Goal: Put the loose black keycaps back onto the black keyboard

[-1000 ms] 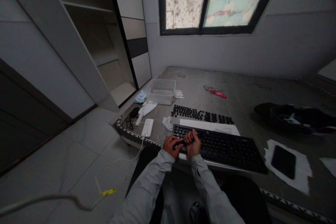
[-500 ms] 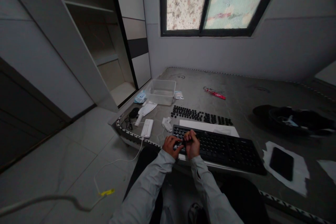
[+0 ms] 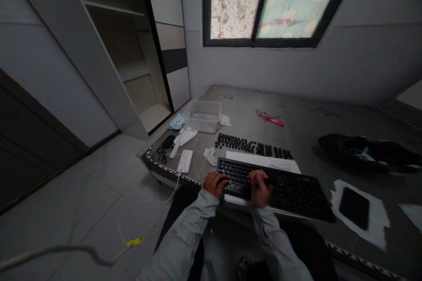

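Observation:
A long black keyboard (image 3: 290, 191) lies at the front edge of the grey surface, its left part showing bare key sockets. My left hand (image 3: 215, 184) is at its front left corner, fingers curled over the edge and closed on it. Over the middle of the keyboard is my right hand (image 3: 260, 188), closed with bent fingers; something dark seems to be in it, too dim to name. Behind the keyboard, loose black keycaps (image 3: 237, 142) lie in rows. A white sheet (image 3: 237, 155) is partly under the keyboard.
At the back left stands a clear plastic bin (image 3: 202, 116). A white power strip (image 3: 185, 161) and crumpled tissue (image 3: 210, 156) lie left. A red packet (image 3: 270, 118) is farther back. At right are a black phone (image 3: 354, 207) on white paper and a dark bag (image 3: 369, 153).
My right hand has moved right, away from my left hand, to the middle of the keyboard. My left hand stays at the left end, its fingers drawn in slightly.

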`<state>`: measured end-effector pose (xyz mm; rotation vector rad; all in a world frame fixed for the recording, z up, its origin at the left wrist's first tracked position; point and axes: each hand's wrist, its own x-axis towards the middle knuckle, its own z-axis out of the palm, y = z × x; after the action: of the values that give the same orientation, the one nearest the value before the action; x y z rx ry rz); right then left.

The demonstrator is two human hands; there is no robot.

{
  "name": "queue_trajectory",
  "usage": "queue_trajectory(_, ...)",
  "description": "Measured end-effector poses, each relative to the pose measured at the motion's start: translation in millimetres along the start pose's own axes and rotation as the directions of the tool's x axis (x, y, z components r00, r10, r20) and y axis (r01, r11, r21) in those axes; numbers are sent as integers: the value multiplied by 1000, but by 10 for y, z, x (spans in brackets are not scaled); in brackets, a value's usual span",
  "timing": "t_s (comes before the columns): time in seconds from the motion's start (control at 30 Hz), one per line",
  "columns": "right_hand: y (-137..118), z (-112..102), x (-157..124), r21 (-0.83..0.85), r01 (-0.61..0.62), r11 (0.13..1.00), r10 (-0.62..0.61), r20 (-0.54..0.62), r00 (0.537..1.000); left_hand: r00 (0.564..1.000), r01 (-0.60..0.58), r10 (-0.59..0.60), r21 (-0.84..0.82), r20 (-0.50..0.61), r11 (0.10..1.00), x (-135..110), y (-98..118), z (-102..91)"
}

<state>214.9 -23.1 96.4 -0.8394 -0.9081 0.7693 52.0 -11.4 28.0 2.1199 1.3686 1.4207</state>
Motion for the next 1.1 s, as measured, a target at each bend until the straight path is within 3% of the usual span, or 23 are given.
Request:
queue_trajectory(0.07, -68, -242, -23, -254, 98, 962, -86, 57, 995, 998, 58, -59, -30, -36, 998, 3, -6, -4)
queue_trajectory(0.1, -97, -372, -33, -398, 166, 902, -139, 96, 986, 992, 106, -109, -42, -64, 993, 3, -13, -4)
queue_trajectory(0.17, -140, -623, -51, -602, 387, 699, -324, 216, 921, 970, 209, -215, -62, -113, 976, 5, -36, -4)
queue_trajectory(0.27, -147, -928, -85, -676, 636, 371, -468, 456, 757, 940, 298, -307, -81, -150, 951, 16, -86, -18)
queue_trajectory(0.3, -135, -1002, -101, -681, 669, 299, -472, 503, 724, 938, 303, -312, -80, -149, 949, 23, -103, -28)
queue_trajectory(0.37, -102, -1106, -136, -696, 687, 209, -454, 553, 698, 945, 291, -298, -69, -132, 954, 37, -134, -55)
queue_trajectory(0.47, -59, -1183, -174, -720, 678, 148, -427, 572, 701, 957, 270, -274, -56, -96, 961, 53, -164, -92)
queue_trajectory(0.57, -49, -1225, -185, -730, 671, 130, -427, 570, 702, 942, 311, -319, -85, -102, 947, 60, -163, -111)
queue_trajectory(0.8, -64, -1331, -203, -719, 679, 147, -445, 565, 695, 803, 521, -587, -351, -107, 778, 95, -126, -86)
queue_trajectory(1.1, -77, -1335, -229, -747, 652, 133, -441, 544, 714, 750, 560, -658, -466, -66, 685, 92, -213, -7)
